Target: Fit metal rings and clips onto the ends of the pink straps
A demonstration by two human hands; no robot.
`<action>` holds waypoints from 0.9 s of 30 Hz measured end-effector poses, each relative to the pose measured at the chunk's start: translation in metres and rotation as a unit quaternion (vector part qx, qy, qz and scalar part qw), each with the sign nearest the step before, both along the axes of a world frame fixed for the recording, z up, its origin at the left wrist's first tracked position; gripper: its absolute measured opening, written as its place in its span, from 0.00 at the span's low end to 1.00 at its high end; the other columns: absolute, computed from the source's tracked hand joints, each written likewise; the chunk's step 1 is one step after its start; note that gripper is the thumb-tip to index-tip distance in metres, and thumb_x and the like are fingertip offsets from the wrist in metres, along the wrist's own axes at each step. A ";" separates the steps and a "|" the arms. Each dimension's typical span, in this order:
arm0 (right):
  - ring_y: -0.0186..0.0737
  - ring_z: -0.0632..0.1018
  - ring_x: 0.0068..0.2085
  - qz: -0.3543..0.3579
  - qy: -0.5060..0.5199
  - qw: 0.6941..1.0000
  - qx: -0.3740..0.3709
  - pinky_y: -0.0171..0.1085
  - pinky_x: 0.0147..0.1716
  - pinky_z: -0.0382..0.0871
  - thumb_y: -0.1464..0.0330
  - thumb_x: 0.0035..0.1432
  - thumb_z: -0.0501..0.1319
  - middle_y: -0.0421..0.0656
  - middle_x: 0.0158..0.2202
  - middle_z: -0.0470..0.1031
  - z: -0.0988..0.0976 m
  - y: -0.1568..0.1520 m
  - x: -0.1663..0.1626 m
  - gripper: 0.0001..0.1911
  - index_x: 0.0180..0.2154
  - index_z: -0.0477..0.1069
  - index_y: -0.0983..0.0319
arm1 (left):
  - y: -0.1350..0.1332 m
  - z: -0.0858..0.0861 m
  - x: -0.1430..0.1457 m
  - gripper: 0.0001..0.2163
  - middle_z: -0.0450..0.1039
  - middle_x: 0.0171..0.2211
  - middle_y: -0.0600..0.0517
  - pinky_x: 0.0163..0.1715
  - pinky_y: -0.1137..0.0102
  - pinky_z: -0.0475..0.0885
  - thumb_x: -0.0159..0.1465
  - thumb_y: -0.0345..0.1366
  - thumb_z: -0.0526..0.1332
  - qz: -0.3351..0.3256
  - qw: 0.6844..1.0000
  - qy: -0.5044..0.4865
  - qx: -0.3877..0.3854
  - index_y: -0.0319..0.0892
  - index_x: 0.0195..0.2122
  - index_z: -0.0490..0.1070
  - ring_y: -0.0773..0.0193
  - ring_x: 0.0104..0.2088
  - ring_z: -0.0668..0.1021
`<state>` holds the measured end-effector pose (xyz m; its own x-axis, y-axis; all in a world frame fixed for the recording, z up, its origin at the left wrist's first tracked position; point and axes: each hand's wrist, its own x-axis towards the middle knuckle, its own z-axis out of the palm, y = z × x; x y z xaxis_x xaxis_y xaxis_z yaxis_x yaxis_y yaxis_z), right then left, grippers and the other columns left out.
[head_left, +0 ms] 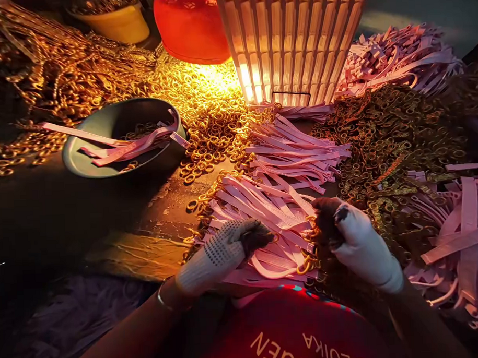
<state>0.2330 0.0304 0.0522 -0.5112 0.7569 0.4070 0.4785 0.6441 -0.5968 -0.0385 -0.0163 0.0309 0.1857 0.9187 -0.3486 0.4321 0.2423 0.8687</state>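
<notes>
My left hand (pixel 226 250), in a white dotted glove with open fingertips, is closed in a pinch over a pile of pink strips (pixel 279 198). My right hand (pixel 354 237), gloved the same way, is closed above the same pile, beside small gold rings (pixel 308 262) fixed to the strip ends. What each pinch holds is too small to make out. Loose gold rings (pixel 206 128) cover the surface behind the strips.
A grey bowl (pixel 85 153) at the left holds a few pink strips and rings. A lit slatted lamp (pixel 293 41), a red container (pixel 190 24) and a yellow bowl (pixel 116 24) stand at the back. More pink strips (pixel 460 228) and darker rings (pixel 390 137) lie at the right.
</notes>
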 end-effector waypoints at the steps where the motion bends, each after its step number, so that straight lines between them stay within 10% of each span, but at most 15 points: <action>1: 0.43 0.78 0.45 0.027 -0.012 1.000 0.008 0.43 0.45 0.74 0.76 0.65 0.57 0.49 0.46 0.76 0.001 -0.002 -0.005 0.19 0.56 0.66 0.61 | 0.000 0.006 0.005 0.09 0.74 0.24 0.50 0.23 0.73 0.66 0.65 0.38 0.58 0.016 0.998 -0.052 -0.044 0.40 0.34 0.76 0.65 0.23 0.74; 7: 0.45 0.76 0.46 0.163 -0.020 0.986 -0.012 0.43 0.45 0.75 0.77 0.60 0.56 0.50 0.45 0.74 -0.002 -0.004 -0.013 0.22 0.56 0.65 0.62 | 0.012 0.024 0.042 0.12 0.63 0.18 0.57 0.15 0.77 0.54 0.63 0.45 0.62 -0.004 0.970 -0.187 -0.157 0.40 0.32 0.71 0.73 0.15 0.61; 16: 0.44 0.75 0.46 0.099 0.033 0.994 -0.033 0.42 0.46 0.72 0.76 0.57 0.57 0.48 0.47 0.73 -0.014 -0.014 -0.004 0.27 0.59 0.64 0.59 | 0.028 0.013 0.065 0.10 0.68 0.22 0.54 0.23 0.73 0.60 0.64 0.38 0.57 -0.050 0.995 -0.032 0.084 0.41 0.26 0.68 0.68 0.23 0.67; 27: 0.45 0.77 0.32 -0.028 -0.415 0.909 -0.011 0.39 0.27 0.60 0.76 0.51 0.59 0.52 0.31 0.77 0.006 -0.018 -0.012 0.05 0.31 0.72 0.64 | 0.023 0.014 0.076 0.09 0.75 0.28 0.51 0.29 0.70 0.65 0.67 0.38 0.55 -0.106 0.979 0.046 0.166 0.43 0.31 0.69 0.64 0.27 0.74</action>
<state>0.2208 0.0125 0.0587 -0.5957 0.7946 -0.1175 0.8018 0.5970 -0.0279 0.0375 0.0071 0.0449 0.3662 0.9285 -0.0607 0.5221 -0.1510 0.8394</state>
